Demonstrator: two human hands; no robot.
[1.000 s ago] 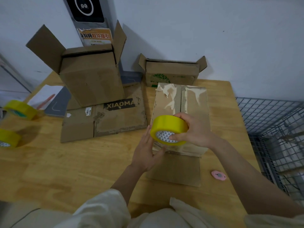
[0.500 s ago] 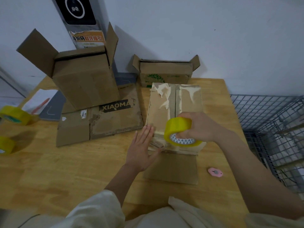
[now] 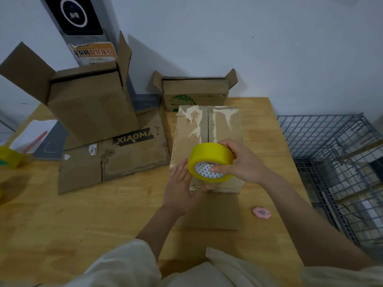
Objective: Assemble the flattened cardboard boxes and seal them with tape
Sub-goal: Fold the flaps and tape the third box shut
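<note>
The cardboard box [image 3: 207, 146] lies in the middle of the wooden table [image 3: 83, 214], long and brown, its top flaps closed along a centre seam. Pale torn paper remnants cover its far end. One flap lies flat on the table at the near end. The right hand [image 3: 242, 162] grips a yellow tape roll [image 3: 211, 161] above the box, thumb inside the patterned core. The left hand [image 3: 182, 187] has straight fingers pressed flat against the box's near left corner. A small pink cutter [image 3: 261, 212] lies to the right.

We are counting three assembled boxes [image 3: 208, 141] and one flattened box [image 3: 112, 160]. We are seeing two tape rolls [image 3: 211, 160] and one pink cutter [image 3: 261, 212]
</note>
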